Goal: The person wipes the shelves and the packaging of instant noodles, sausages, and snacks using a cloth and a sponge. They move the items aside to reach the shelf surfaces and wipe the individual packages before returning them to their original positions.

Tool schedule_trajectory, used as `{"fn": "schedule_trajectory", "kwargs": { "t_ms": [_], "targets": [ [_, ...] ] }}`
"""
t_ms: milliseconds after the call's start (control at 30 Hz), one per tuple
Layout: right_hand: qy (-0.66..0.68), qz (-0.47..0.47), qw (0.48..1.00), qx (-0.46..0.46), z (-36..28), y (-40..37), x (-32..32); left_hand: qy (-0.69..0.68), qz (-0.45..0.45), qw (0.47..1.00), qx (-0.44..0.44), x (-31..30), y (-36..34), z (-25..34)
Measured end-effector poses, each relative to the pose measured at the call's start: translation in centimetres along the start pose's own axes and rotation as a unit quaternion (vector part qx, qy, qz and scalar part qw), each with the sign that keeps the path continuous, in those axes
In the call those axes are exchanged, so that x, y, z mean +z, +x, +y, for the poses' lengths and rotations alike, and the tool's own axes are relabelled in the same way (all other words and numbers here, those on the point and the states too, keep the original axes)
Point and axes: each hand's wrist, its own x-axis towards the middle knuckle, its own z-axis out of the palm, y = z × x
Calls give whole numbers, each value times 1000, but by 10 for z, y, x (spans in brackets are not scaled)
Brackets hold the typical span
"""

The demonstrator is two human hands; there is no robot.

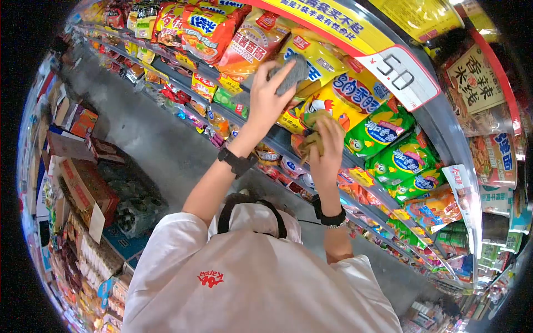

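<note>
My left hand [267, 94] reaches up to the upper shelf, its fingers closed around a dark grey fuzzy pad [292, 73]. The pad is in front of a yellow snack bag [316, 58] and beside an orange-pink sausage bag [252, 47]. Lower and to the right, my right hand [328, 136] grips a crumpled olive-yellow cloth [314, 143] at the shelf's front edge. Close by that hand are a yellow bag with a cartoon chicken [330, 105] and green snack bags [383, 130]. Dark bands circle both wrists.
A price sign reading 5.0 [401, 77] hangs at the upper right of the shelf. Lower shelves hold more packets [222, 123]. Behind on the left, cardboard boxes [83, 186] and a dark plastic bag [133, 208] stand beside the grey floor [150, 130].
</note>
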Motion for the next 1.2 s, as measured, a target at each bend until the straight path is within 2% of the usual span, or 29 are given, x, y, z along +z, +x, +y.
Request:
{"fn": "schedule_trajectory", "kwargs": {
  "t_ms": [67,100,133,200,267,367,400,467,500,567,600,667,700,867,933,1033,1067,1133,1200],
  "targets": [
    [64,97,992,45,0,4,-1,-27,-40,998,-50,-4,-14,-4],
    [64,133,989,33,-4,12,-4,0,-54,998,-37,-8,-19,-6],
    [67,131,989,32,-8,20,-8,3,-54,998,-38,-12,-21,-5],
    [52,195,980,-2,-17,41,-15,41,-91,995,-26,-19,-25,-2],
    [59,202,977,-38,-22,63,-13,58,-93,994,-25,-25,-28,-1],
    [25,153,986,-59,-29,91,0,93,-137,985,-41,-34,-32,-1],
    [42,109,992,-55,-29,95,6,96,-133,986,-41,-38,-32,0],
    [-108,101,984,-102,-29,105,23,101,-195,969,-110,-47,-32,2],
    [-106,101,984,-105,-32,103,31,103,-192,970,-110,-53,-32,3],
    [-153,106,981,-55,-37,99,45,63,-205,963,-165,-70,-34,2],
    [-151,105,981,-58,-36,97,47,65,-201,963,-166,-78,-37,0],
    [-141,73,986,-54,-36,90,50,68,-109,972,-194,-92,-42,-6],
    [-137,61,987,-54,-38,86,51,57,-87,966,-238,-97,-37,-3],
    [-116,19,990,-82,-37,64,78,94,1,986,-137,-95,13,-7],
    [-109,-51,991,-59,-40,58,83,111,26,989,-91,-82,38,-19],
    [-94,-78,992,-42,-37,60,85,167,-13,982,-93,-62,55,-41],
    [-82,-96,991,-32,-36,61,82,169,-12,981,-95,-58,51,-45],
    [-55,-102,992,-43,-33,59,74,150,-14,976,-158,-51,47,-47],
    [-27,-106,993,-47,-31,60,72,146,-27,977,-153,-56,38,-49]
  ]
}}
